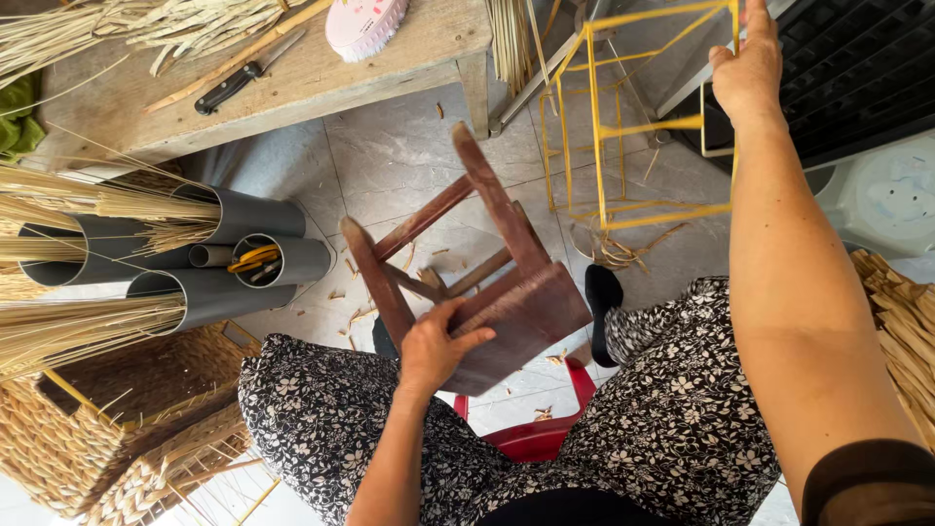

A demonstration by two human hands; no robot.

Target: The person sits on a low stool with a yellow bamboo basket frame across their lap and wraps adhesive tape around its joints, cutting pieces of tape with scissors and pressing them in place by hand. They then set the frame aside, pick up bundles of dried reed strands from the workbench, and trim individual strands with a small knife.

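Observation:
My left hand [433, 348] grips the seat of a small dark-brown wooden stool [487, 282], which is tipped with its legs pointing up and away from me. My right hand [748, 60] reaches far forward and holds the top bar of a yellow wire frame [623, 127] shaped like an open box, standing on the tiled floor. I am seated, with my knees in black floral trousers below both hands. The stool hangs above the floor between my knees and a wooden table.
A wooden table [292, 78] at upper left carries a black-handled knife [234, 83], a pink brush [362, 24] and straw. Grey pipes [243, 263] holding dried reeds lie at left, above a woven basket [107, 429]. A red stool [536, 433] is under me. Black crate [857, 68] at upper right.

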